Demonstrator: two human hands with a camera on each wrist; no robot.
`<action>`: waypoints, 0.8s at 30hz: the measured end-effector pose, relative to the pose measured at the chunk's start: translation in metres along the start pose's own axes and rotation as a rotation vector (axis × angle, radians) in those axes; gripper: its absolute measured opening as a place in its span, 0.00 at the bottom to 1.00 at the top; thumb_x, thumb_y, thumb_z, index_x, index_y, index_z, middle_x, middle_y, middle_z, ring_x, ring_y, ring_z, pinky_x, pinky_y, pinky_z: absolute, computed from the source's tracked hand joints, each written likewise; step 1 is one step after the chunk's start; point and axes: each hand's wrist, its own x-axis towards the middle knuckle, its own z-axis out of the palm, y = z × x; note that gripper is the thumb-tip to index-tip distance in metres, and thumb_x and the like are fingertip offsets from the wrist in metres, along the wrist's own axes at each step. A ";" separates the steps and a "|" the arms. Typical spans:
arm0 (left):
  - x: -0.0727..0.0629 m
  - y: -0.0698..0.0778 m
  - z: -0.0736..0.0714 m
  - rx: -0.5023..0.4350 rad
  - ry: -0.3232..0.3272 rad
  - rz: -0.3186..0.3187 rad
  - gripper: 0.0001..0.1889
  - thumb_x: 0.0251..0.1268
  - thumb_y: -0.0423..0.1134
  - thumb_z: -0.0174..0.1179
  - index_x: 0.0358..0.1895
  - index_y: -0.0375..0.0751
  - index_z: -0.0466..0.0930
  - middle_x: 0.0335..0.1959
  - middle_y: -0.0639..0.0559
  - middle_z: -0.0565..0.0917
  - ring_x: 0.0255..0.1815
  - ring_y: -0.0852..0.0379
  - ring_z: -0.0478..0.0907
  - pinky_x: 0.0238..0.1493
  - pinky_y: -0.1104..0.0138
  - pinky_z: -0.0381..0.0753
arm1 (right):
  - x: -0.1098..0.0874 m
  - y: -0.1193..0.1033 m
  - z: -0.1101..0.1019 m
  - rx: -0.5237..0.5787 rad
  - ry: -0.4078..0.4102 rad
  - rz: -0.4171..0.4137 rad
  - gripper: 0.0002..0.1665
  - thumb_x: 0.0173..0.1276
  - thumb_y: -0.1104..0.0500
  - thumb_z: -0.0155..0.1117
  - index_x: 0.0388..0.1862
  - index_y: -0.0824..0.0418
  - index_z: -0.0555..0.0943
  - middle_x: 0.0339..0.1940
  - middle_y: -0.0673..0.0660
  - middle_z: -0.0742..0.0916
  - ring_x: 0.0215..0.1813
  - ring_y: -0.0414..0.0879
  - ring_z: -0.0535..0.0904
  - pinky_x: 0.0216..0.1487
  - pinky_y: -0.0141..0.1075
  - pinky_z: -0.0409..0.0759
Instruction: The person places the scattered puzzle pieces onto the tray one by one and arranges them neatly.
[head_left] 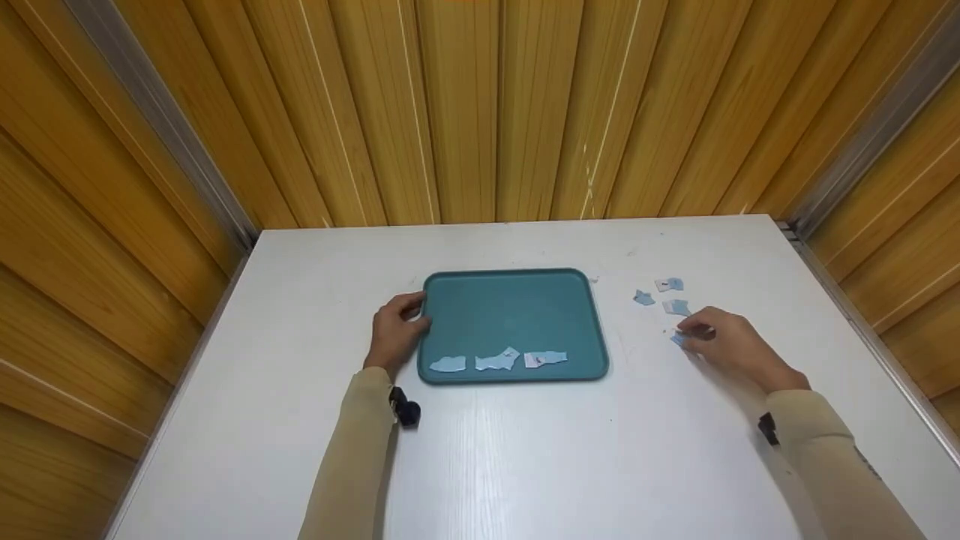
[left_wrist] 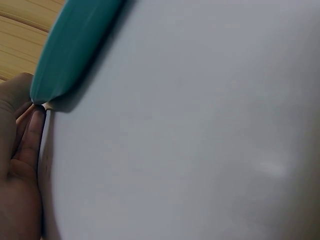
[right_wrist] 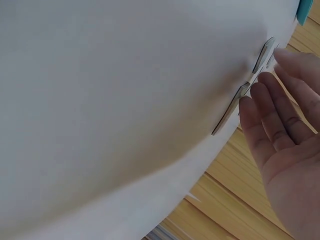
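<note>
Left hand touches tray, right hand a blue scrap.

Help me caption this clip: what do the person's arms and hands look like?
The left sleeve and right sleeve are long and tan, the right bearing a small dark marking. Each wrist has a black camera. The left hand and right hand are gloveless.

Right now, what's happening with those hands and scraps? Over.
Left hand grips tray at left edge. Right hand at a scrap, grip unclear. Three scraps on tray; three more loose, none between hand and tray.
</note>
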 end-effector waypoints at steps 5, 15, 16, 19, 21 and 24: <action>0.000 0.000 0.001 0.002 0.002 0.002 0.26 0.66 0.27 0.69 0.68 0.41 0.82 0.64 0.49 0.83 0.65 0.53 0.79 0.70 0.61 0.77 | 0.000 -0.001 0.000 0.004 -0.023 0.031 0.19 0.71 0.61 0.74 0.58 0.67 0.84 0.56 0.66 0.85 0.59 0.64 0.79 0.67 0.63 0.77; -0.001 0.000 0.000 -0.003 0.006 0.015 0.25 0.66 0.26 0.67 0.67 0.40 0.82 0.64 0.47 0.83 0.65 0.51 0.79 0.70 0.61 0.77 | 0.000 0.001 0.002 -0.004 -0.028 0.016 0.18 0.71 0.63 0.74 0.57 0.70 0.85 0.52 0.63 0.85 0.54 0.60 0.79 0.67 0.62 0.78; -0.001 0.000 0.000 -0.005 0.007 0.016 0.25 0.66 0.26 0.67 0.67 0.40 0.82 0.64 0.47 0.83 0.65 0.51 0.79 0.70 0.61 0.77 | 0.000 0.001 0.002 -0.004 -0.029 0.019 0.18 0.71 0.63 0.74 0.57 0.69 0.85 0.52 0.63 0.85 0.54 0.60 0.79 0.67 0.62 0.77; -0.001 0.000 0.000 -0.004 0.007 0.006 0.25 0.67 0.27 0.68 0.67 0.41 0.83 0.64 0.48 0.83 0.65 0.51 0.79 0.69 0.61 0.77 | 0.000 0.000 0.002 -0.009 -0.029 0.035 0.18 0.72 0.62 0.74 0.57 0.69 0.85 0.52 0.63 0.85 0.54 0.60 0.79 0.67 0.62 0.77; 0.000 0.000 0.000 0.000 0.006 0.002 0.25 0.67 0.27 0.68 0.67 0.41 0.82 0.64 0.48 0.83 0.65 0.51 0.79 0.70 0.60 0.77 | 0.000 0.000 0.001 -0.013 -0.028 0.039 0.18 0.72 0.61 0.73 0.57 0.69 0.85 0.52 0.64 0.85 0.54 0.61 0.79 0.67 0.63 0.77; 0.000 0.000 0.000 -0.001 0.002 -0.001 0.25 0.67 0.27 0.68 0.68 0.41 0.82 0.64 0.48 0.83 0.65 0.51 0.79 0.70 0.60 0.77 | 0.000 0.000 0.001 -0.020 -0.019 0.041 0.18 0.73 0.61 0.73 0.57 0.68 0.85 0.52 0.64 0.85 0.54 0.60 0.80 0.66 0.62 0.78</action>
